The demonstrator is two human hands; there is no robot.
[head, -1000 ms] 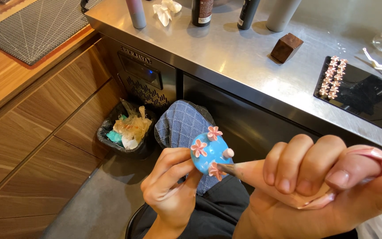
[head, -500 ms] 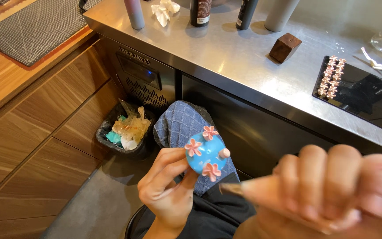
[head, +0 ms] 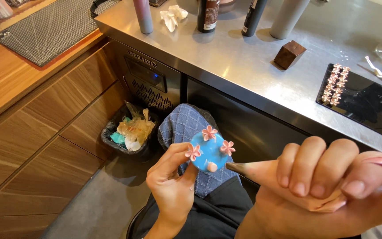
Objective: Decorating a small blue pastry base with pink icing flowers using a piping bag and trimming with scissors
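Steel table (head: 261, 84) across the top, black tray (head: 368, 106) with rows of pink flowers (head: 336, 84) at its right edge, brown cube (head: 289, 54) mid-top. Below its front edge, right hand (head: 328, 190), grip clamped round a piping bag (head: 279, 177), tip just beside the blue disc (head: 209, 152). Left hand (head: 171, 190), grip pinched under that disc, held in the air, three small pink blossoms (head: 209, 132) on it.
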